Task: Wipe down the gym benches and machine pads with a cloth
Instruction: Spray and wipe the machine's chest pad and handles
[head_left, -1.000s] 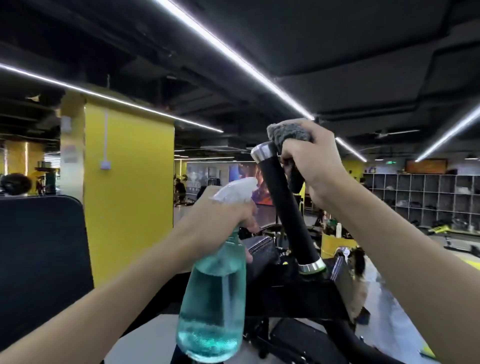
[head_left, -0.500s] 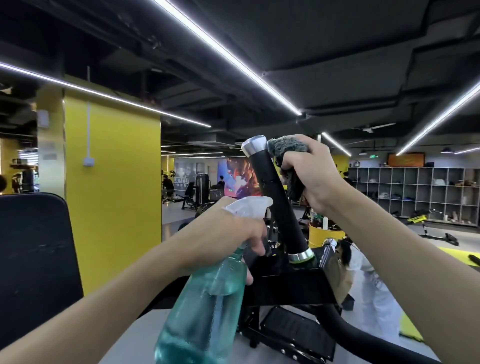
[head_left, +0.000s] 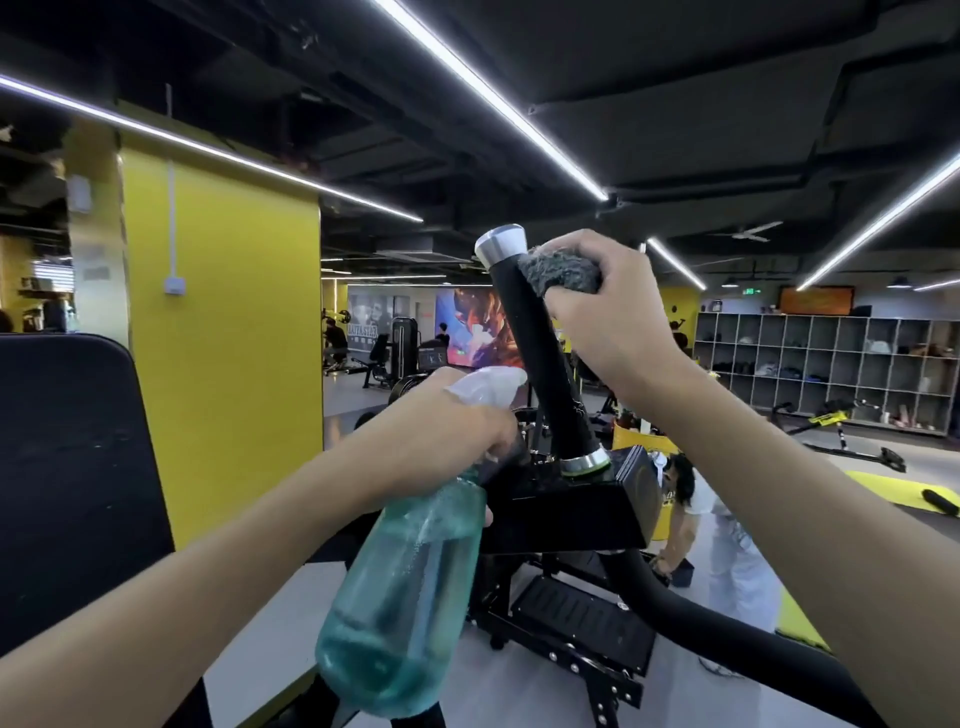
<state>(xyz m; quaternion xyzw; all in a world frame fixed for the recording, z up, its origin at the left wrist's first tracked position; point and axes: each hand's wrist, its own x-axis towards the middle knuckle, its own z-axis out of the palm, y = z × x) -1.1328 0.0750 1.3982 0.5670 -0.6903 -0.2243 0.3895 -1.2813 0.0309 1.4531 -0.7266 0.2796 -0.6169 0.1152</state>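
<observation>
Black back pad (head_left: 67, 467) near left, yellow pillar (head_left: 223, 338) behind. Left hand (head_left: 441, 441) grips spray bottle (head_left: 405, 587), tilted. Right hand (head_left: 608, 312) clamps grey cloth (head_left: 558, 273) against upright black handle (head_left: 540, 353), near its top.

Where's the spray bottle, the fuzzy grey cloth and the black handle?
spray bottle (head_left: 410, 597), head view, on its blue-green body.
grey cloth (head_left: 563, 271), head view, on the fuzzy bunched part.
black handle (head_left: 540, 358), head view, on the middle of its grip.
</observation>
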